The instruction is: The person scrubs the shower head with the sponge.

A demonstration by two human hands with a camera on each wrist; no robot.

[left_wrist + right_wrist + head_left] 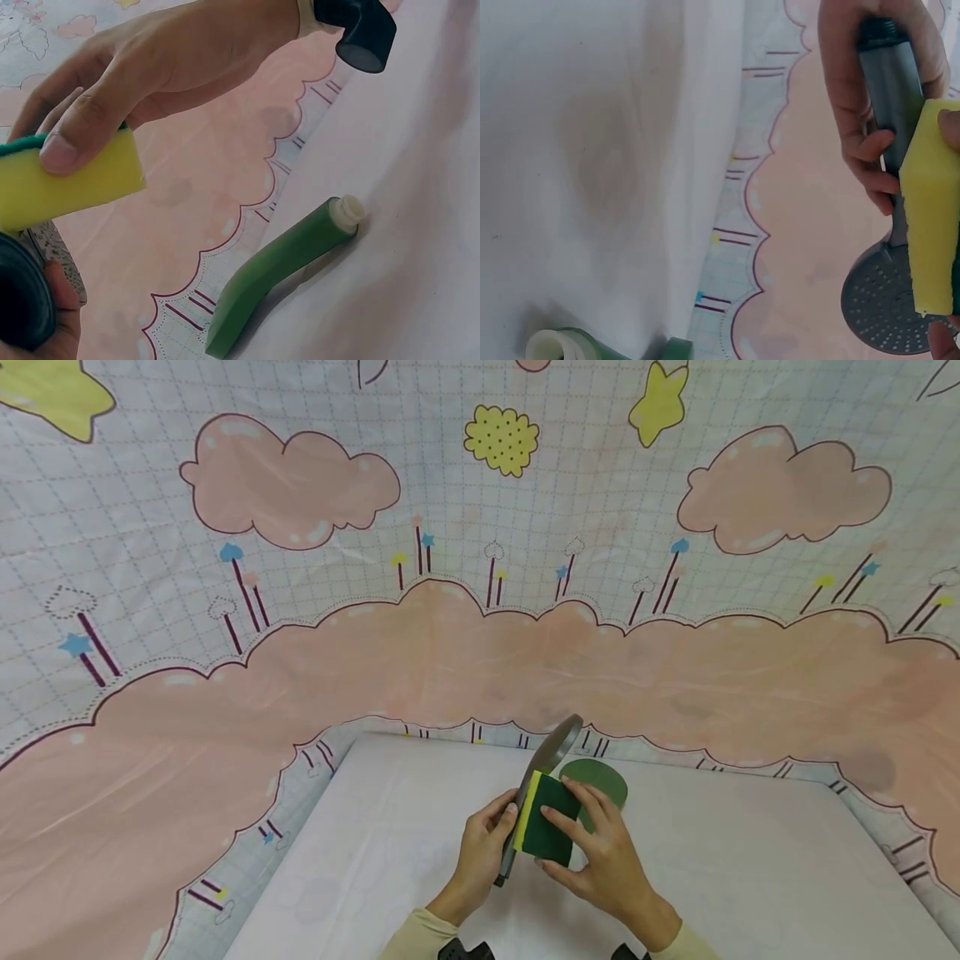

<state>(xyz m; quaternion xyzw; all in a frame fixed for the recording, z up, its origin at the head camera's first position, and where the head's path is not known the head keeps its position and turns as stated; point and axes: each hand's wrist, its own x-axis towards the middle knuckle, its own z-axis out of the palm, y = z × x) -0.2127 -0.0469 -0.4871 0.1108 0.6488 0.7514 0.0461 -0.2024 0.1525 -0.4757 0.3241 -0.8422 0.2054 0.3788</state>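
A grey shower head (558,745) is tilted up in my left hand (480,847), which grips it by the handle. Its perforated spray face (877,304) shows in the right wrist view, as does the black threaded handle end (879,30). My right hand (611,860) holds a yellow sponge (82,184) with a dark green scouring side (551,822). The sponge's yellow side lies against the handle, beside the left fingers. In the right wrist view, only bits of the right fingers show at the edge.
Behind the right hand is a green bottle-like object (596,777). In the left wrist view, this green bottle (277,270) has a bent outline and a cream neck. The white tabletop (375,827) ends at a cloud-patterned cloth (480,668).
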